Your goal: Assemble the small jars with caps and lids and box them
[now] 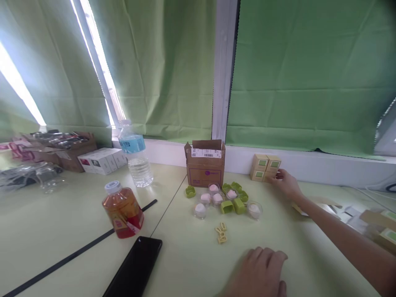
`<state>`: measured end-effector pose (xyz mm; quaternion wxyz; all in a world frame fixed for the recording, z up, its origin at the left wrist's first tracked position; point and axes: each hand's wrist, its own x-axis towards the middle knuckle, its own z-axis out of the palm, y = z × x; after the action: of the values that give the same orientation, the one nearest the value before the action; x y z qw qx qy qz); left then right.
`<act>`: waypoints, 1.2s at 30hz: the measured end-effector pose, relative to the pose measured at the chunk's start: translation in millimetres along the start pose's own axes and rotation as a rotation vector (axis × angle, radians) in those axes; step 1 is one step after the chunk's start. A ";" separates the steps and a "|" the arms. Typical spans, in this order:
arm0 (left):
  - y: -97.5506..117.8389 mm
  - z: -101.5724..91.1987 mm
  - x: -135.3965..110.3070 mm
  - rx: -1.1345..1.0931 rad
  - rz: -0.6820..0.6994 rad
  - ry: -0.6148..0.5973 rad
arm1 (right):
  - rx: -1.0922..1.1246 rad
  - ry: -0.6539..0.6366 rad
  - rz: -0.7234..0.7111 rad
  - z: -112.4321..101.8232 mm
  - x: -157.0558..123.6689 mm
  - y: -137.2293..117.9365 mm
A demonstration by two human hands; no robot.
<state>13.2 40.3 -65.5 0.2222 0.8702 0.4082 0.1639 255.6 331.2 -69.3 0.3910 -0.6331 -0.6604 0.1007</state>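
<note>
My right hand reaches out to a small stack of tan boxes with green squares by the window sill. Its fingers are closed on the lower right box of the stack. My left hand rests palm down on the pale green table near the front edge, fingers loosely bent and holding nothing. Between the hands lie several small clear jars with pink or white contents, several green caps and some yellow pieces.
An open cardboard box stands behind the jars. To the left are a water bottle, an orange drink bottle, a black phone, white boxes and a cardboard tray. More packaging lies at the right.
</note>
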 end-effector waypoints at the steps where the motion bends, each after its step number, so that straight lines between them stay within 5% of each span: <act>1: -0.5 -0.4 -0.1 -0.003 -0.001 -0.002 | -0.062 -0.023 -0.016 2.7 -6.5 0.2; 6: 1.4 -5.2 -4.3 -0.026 0.003 0.042 | -0.579 -0.198 -0.064 7.6 -42.7 -30.8; 13: 9.8 -11.0 -19.5 -0.020 0.057 0.217 | -0.638 -0.244 -0.053 -20.1 -93.2 -74.5; 23: 21.7 -18.9 -32.1 0.214 0.026 0.261 | -0.692 -0.252 -0.262 -79.7 -245.0 -107.0; 27: 26.9 -17.0 -33.5 0.326 -0.002 0.195 | -0.497 -0.200 -0.444 -103.2 -311.8 -102.2; 30: 32.5 -11.9 -44.0 0.375 -0.073 0.074 | -0.328 -0.234 -0.359 -124.3 -366.7 -86.6; 36: 66.4 -6.6 -123.2 0.357 -0.066 -0.036 | -0.326 -0.253 -0.361 -184.2 -474.2 -36.5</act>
<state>-23.1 -92.3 -38.1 0.0766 0.8846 0.4553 0.0659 295.6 -175.9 -106.7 0.2100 -0.5420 -0.8137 -0.0002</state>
